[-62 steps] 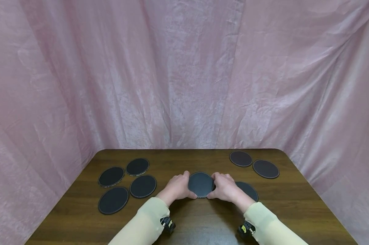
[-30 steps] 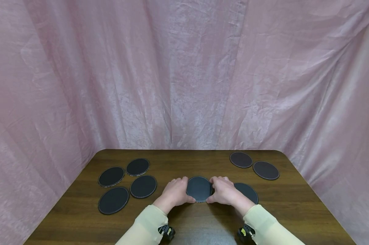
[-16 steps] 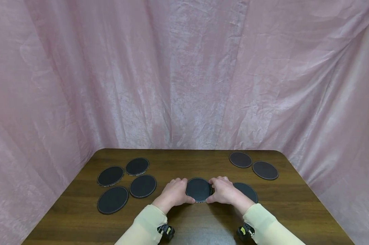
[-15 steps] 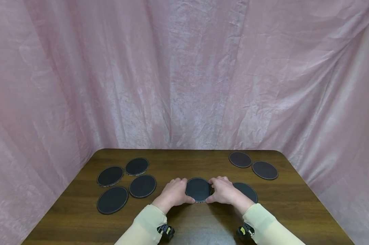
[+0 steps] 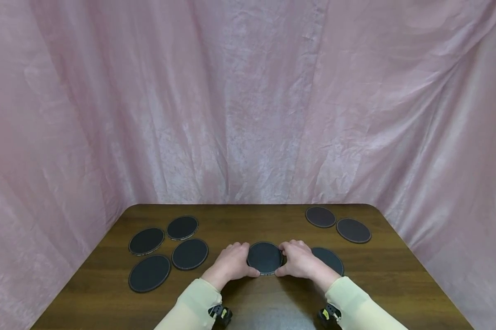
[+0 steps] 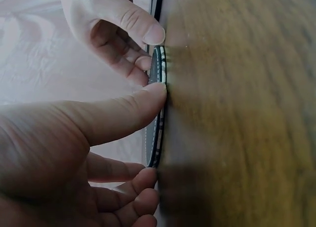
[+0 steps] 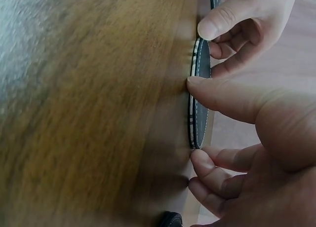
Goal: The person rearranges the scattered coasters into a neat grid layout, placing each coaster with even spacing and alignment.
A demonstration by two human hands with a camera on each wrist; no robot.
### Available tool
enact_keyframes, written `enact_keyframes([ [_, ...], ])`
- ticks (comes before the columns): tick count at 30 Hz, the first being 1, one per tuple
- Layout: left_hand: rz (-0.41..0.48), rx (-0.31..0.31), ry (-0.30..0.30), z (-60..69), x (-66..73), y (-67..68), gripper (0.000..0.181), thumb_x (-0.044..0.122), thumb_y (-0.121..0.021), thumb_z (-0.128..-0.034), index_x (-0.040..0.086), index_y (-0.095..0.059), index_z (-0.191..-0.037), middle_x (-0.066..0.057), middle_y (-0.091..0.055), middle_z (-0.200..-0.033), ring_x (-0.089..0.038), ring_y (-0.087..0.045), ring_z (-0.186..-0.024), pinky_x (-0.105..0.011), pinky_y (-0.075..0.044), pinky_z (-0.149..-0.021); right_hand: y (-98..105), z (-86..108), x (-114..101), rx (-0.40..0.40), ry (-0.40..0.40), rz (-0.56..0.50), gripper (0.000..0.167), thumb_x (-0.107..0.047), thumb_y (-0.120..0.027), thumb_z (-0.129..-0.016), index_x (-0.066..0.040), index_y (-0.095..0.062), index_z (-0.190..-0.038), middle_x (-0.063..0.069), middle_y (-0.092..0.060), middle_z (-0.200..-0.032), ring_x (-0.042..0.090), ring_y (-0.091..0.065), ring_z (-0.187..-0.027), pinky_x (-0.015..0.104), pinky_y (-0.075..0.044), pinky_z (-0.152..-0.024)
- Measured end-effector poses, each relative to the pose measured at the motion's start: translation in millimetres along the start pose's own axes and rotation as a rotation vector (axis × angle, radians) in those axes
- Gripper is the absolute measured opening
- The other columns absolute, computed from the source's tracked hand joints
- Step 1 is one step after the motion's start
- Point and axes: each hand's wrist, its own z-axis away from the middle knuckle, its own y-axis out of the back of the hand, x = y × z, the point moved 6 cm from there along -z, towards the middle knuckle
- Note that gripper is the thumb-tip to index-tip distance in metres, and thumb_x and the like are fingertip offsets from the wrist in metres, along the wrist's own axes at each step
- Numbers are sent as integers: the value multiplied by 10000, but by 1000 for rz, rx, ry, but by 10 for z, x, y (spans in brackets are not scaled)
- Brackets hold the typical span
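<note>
A round black disc (image 5: 265,258) with pale stitching along its rim lies at the middle of the wooden table. My left hand (image 5: 232,262) grips its left edge between thumb and curled fingers, and my right hand (image 5: 299,260) grips the right edge the same way. Seen side-on in the left wrist view, the disc (image 6: 160,123) shows layered edges, with both thumbs on its near rim. The right wrist view shows the layered disc (image 7: 198,113) low against the tabletop, my right thumb and fingertips touching its edge.
Several black discs (image 5: 149,273) lie grouped at the left of the table (image 5: 248,215). Two purplish-dark discs (image 5: 353,230) are at the back right. Another dark disc (image 5: 328,260) is partly hidden by my right wrist. Pink curtains (image 5: 248,101) hang behind the table.
Both hands and the disc between them have come a little nearer and slightly left since the oldest frame. Over the last half second they hold nearly still, while the view shifts slightly.
</note>
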Motion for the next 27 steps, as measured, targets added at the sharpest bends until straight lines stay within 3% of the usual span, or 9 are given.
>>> enact_keyframes([
  [7,33,18,-22,27,-8,35,822,446,-994,-807,-39,-672,-1386,-202,-692,-1198,-410,-638,-1118,-621,-513,-1014,49,67,20,29,19,12,691,-291,-1025,-741,3,-724,-1289,99,-678,-1128,366,-605,-1110,589,-442,-1099],
  [13,-1,81,-6,55,0,84,754,468,-982,-821,22,-723,-1371,-165,-651,-1182,-386,-577,-1113,-623,-457,-982,117,160,39,44,39,-4,808,-315,-1005,-805,39,-653,-1439,222,-630,-1378,464,-559,-1330,655,-360,-1200],
  [19,32,121,-27,59,63,130,773,434,-971,-850,22,-689,-1440,-207,-640,-1364,-435,-570,-1286,-661,-441,-1074,193,268,145,67,40,1,851,-321,-980,-853,48,-596,-1518,244,-569,-1534,497,-480,-1463,708,-284,-1235],
  [27,18,103,-63,63,240,111,821,454,-942,-888,31,-631,-1519,-218,-566,-1569,-468,-449,-1519,-689,-375,-1187,312,407,322,71,39,21,909,-362,-976,-855,53,-562,-1550,255,-528,-1587,519,-435,-1506,776,-245,-1216],
])
